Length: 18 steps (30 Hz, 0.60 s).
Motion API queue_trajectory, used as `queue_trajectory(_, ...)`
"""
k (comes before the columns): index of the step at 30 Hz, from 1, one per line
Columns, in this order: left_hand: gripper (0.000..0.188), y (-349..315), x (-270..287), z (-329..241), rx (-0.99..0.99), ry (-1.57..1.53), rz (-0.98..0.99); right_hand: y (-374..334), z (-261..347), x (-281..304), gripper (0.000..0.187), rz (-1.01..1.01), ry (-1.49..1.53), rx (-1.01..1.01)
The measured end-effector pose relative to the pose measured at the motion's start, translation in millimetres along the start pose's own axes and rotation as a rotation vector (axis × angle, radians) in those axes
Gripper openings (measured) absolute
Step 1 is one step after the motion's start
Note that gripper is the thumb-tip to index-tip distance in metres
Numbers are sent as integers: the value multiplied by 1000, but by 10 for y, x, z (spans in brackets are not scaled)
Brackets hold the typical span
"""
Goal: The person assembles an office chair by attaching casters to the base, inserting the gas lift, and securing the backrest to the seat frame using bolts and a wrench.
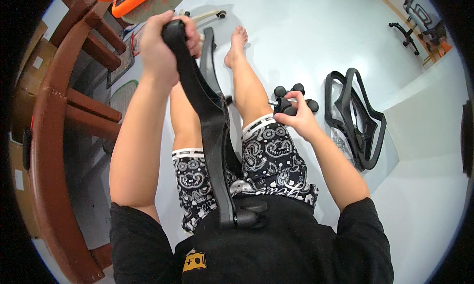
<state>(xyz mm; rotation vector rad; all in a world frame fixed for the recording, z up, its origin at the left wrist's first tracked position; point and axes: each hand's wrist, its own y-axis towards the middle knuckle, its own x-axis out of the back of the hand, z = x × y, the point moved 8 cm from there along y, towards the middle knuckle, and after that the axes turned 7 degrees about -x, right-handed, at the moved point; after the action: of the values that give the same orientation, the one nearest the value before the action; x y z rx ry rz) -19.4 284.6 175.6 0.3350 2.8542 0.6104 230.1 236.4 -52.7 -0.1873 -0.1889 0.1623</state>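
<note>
My left hand (160,49) is closed around the end of one leg of a black star-shaped chair base (210,131), tilted up between my legs. Its lowest leg rests against my shirt, with a black caster (252,216) at that end. Between the thumb and fingers of my right hand (302,120) is another black caster (285,106). Its bare metal stem points left, toward the base but apart from it. Just beyond that hand, more loose casters (298,89) lie on the floor. The base's hub is partly hidden by its nearer legs.
Black looped armrests (332,106) lie on clear plastic wrap (340,142) at the right, near a white wall (429,126). Brown furniture (49,160) lines the left side, cardboard behind it. An orange-edged object (136,1) is at the far left; an office chair (407,39) stands far right.
</note>
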Motion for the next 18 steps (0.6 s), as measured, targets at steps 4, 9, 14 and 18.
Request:
queue_trajectory(4,48,-133,115,-434,-245,92,198,-270,505,-331,62,141,144,-10)
queue_trajectory(9,60,-761,-121,-588,-524,494,352,-519,840,-448,57,129,108,113)
queue_trajectory(14,41,-1319,-457,-237,-641,589,676,-803,871,-651,44,254,306,102)
queue_trajectory(18,38,-1497,-460,-105,-644,528,638,-1043,1127,-731,42,145,-22,484)
